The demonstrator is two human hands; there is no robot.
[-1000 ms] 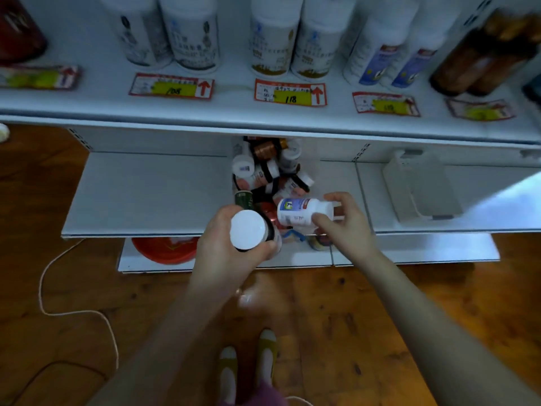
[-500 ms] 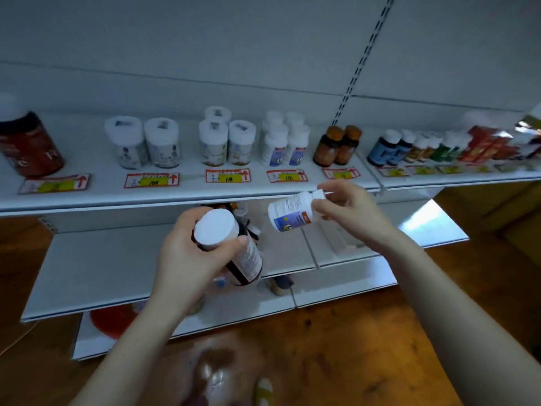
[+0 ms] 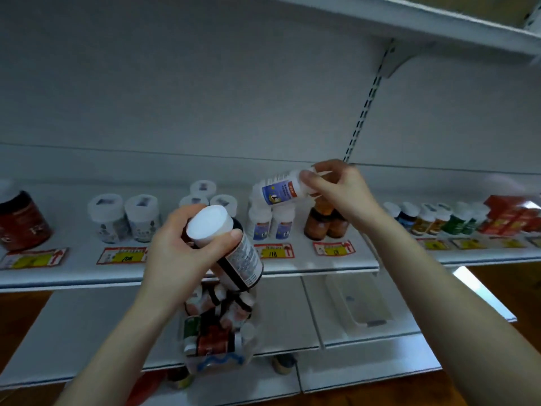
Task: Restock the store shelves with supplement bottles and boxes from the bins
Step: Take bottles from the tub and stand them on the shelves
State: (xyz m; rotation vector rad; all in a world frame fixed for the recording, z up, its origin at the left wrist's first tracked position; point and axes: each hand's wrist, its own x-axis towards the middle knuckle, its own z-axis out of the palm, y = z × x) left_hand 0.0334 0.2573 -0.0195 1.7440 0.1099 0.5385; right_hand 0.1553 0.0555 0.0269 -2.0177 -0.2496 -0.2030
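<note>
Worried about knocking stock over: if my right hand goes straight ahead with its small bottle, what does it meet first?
Probably the matching white bottles on the shelf, just below the small bottle your right hand holds; depth is unclear.

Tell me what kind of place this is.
Most likely a shop, perhaps a pharmacy or health store: white shelving, red-and-yellow price tags along the shelf edge, and rows of matching supplement bottles.

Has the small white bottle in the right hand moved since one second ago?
Yes. The small white bottle rose from the bin to above the matching bottles on the shelf.
</note>
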